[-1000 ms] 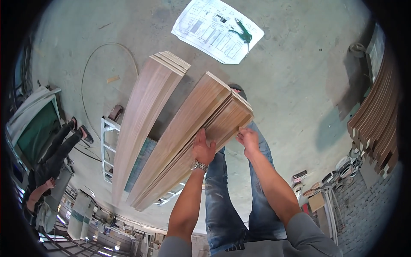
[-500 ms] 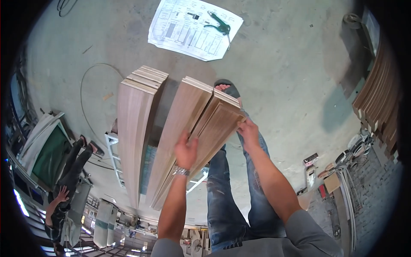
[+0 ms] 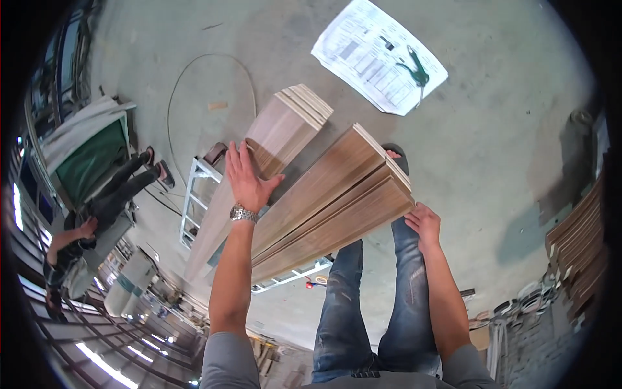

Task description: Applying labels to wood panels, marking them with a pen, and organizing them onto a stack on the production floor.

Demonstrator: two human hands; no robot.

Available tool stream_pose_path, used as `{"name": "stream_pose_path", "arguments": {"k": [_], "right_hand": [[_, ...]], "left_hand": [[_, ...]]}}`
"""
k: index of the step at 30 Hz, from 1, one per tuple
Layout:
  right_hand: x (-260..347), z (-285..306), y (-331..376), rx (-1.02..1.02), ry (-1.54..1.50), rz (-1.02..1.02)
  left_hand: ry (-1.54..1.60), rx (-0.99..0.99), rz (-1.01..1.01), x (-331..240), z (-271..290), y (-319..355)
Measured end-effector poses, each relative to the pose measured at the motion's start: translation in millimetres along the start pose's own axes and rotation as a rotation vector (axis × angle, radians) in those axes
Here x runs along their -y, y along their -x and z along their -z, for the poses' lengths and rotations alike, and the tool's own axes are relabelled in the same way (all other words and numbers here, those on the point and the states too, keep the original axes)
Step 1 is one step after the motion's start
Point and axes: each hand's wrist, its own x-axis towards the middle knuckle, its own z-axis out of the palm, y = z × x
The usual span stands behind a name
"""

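Observation:
Two stacks of long wood-grain boards lie side by side with a narrow gap between them. My left hand (image 3: 248,180) is open, fingers spread, over the left stack (image 3: 280,135); whether it presses on the wood I cannot tell. On the right stack (image 3: 337,170), boards lie in two rows with a dark seam between them. My right hand (image 3: 424,225) is closed at the near right corner of this stack, fingers curled against the edge of the outermost wooden board (image 3: 350,214). Its fingertips are partly hidden.
Printed sheets (image 3: 369,58) lie on the floor ahead, a green air blow gun (image 3: 418,70) on them. White metal frames (image 3: 193,194) show under the boards. A thin hose (image 3: 172,97) curves at left. Another person (image 3: 116,201) is at left; more boards (image 3: 580,240) stand at right.
My left hand has gone from the right stack over to the left stack, its fingers spreading. My right hand stays at the board corner. The view has turned, shifting everything.

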Motion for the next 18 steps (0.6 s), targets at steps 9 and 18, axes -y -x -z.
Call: {"name": "stream_pose_path", "arguments": {"k": [9,18], "right_hand": [[19,19,-6,0.135,0.219,0.055],[77,-139,31,0.169,0.697,0.608]], "left_hand": [[-0.021,-0.013,0.039,8,-2,11],[0.081,0.031,0.086,9,-10,35]]}}
